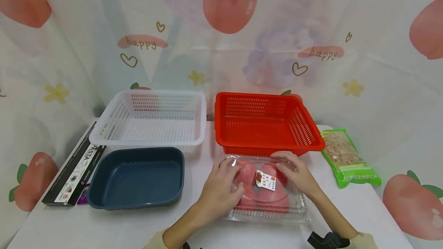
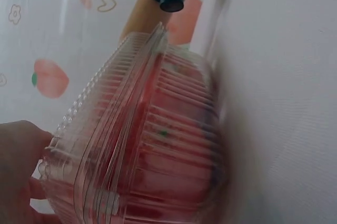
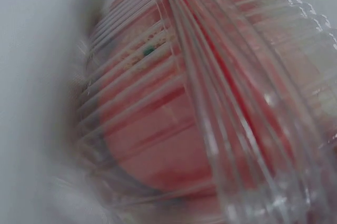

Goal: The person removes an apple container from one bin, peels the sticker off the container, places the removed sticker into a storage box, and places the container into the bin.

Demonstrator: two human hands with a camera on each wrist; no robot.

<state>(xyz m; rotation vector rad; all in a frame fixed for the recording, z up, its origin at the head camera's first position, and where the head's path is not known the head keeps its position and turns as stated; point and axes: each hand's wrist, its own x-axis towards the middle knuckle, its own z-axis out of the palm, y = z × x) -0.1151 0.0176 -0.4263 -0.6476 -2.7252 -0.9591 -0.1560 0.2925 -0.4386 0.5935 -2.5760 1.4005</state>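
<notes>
A clear plastic lidded box (image 1: 256,206) with pink-red rounded contents lies on the table in front of me. A white label with a strawberry picture (image 1: 265,180) is on its lid. My left hand (image 1: 221,187) rests on the box's left side, fingertips on the lid; in the left wrist view that hand (image 2: 21,155) touches the lid's upper edge. My right hand (image 1: 295,172) lies over the far right corner, its bent fingers touching the lid. The right wrist view shows the ribbed side of the box (image 3: 158,124) up close, with no fingers visible.
Behind the box stands a red basket (image 1: 266,151), with a white basket (image 1: 149,143) to its left. A dark blue tray (image 1: 138,205) sits at the left, beside a long black box (image 1: 69,180). To the right lies a green food packet (image 1: 349,160).
</notes>
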